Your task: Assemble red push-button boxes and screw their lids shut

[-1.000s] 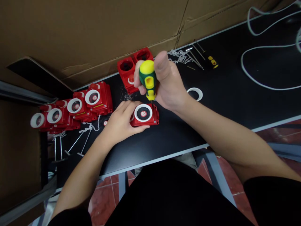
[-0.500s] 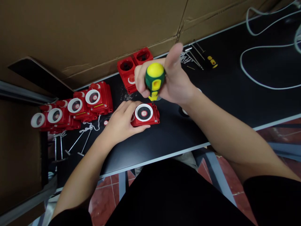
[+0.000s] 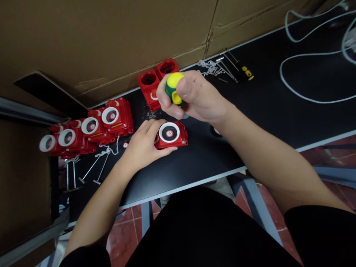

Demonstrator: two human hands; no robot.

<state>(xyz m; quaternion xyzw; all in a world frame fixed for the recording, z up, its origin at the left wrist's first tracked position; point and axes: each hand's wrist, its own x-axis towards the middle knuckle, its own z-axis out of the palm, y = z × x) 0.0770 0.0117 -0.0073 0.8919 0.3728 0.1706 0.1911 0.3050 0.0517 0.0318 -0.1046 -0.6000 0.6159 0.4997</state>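
My left hand (image 3: pixel 144 142) is closed around the left part of a red box-shaped device (image 3: pixel 182 138), which lies on the black table. A white ring (image 3: pixel 169 132) with a dark, red-and-white centre faces up on its top. Above the far side of that device, my right hand (image 3: pixel 191 94) grips the green and yellow handle of a screwdriver (image 3: pixel 174 86). My thumb now lies against the handle. The screwdriver's shaft and tip are hidden below the handle, so contact with the device cannot be seen.
Several finished-looking red devices (image 3: pixel 119 120) with white rings stand at the left. Two red housings (image 3: pixel 148 79) sit by the cardboard wall (image 3: pixel 111 44). Metal rods (image 3: pixel 226 68), white cords and a black-yellow handle (image 3: pixel 247 73) lie at the back. A white cable (image 3: pixel 294 94) loops at the right.
My right thumb has come down from a raised position onto the screwdriver handle, and the handle has tilted. My left hand keeps its hold on the red device.
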